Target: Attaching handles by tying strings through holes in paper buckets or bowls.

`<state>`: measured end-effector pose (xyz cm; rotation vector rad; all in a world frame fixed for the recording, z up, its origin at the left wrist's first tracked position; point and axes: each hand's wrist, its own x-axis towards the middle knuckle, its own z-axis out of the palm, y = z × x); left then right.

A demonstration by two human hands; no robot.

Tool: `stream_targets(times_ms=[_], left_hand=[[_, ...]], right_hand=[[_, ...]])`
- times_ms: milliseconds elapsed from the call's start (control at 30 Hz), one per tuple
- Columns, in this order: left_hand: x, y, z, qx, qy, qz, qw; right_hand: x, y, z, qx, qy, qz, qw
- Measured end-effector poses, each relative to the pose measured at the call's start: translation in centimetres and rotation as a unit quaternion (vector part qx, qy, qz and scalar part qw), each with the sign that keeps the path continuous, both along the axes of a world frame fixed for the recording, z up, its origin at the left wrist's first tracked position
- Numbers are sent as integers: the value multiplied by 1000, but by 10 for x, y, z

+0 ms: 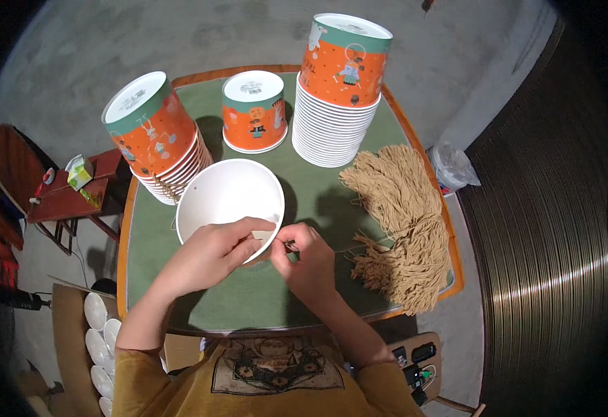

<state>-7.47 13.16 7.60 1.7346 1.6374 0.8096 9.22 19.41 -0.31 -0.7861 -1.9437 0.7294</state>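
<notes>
Two hands are working at the near rim of one white paper bucket [229, 198], which is lying tilted on the green worktop [248, 299] with its open mouth facing me. My left hand [210, 254] is clamping the rim, thumb inside and fingers outside, so the bucket is not rolling away. My right hand [307, 260] is pinching narrow on a thin tan string [356, 248] right beside the rim, just where the wall seems to have a small hole. That string is trailing right toward the heap of tan strings [398, 222], lying within easy reach. Far on the worktop, three lots of orange printed buckets are standing upside down: a leaning stack [154, 135] on the left, a single one [254, 111] in the middle, a tall stack [339, 90] on the right
</notes>
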Motion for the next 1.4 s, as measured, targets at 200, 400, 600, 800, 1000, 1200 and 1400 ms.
stream_targets(times_ms=[200,400,600,800,1000,1200,1400], left_hand=[[1,11,-6,-19,49,-62,997],[6,10,-9,93,38,13,995],[2,16,-18,-15,-156,10,988],[-9,28,-12,-157,-148,-121,969],[-10,40,-18,-166,-133,-149,966],[-3,32,-7,-140,-20,-123,982],[-7,29,-19,-116,-153,-112,975]], right_hand=[[3,-4,-3,-12,29,3,1000],[12,-1,-3,-62,89,30,994],[14,2,-1,-61,88,60,992],[14,1,-6,-77,83,69,991],[14,2,-14,-101,86,83,988],[15,2,-13,-129,93,93,983],[15,2,-13,-140,89,94,982]])
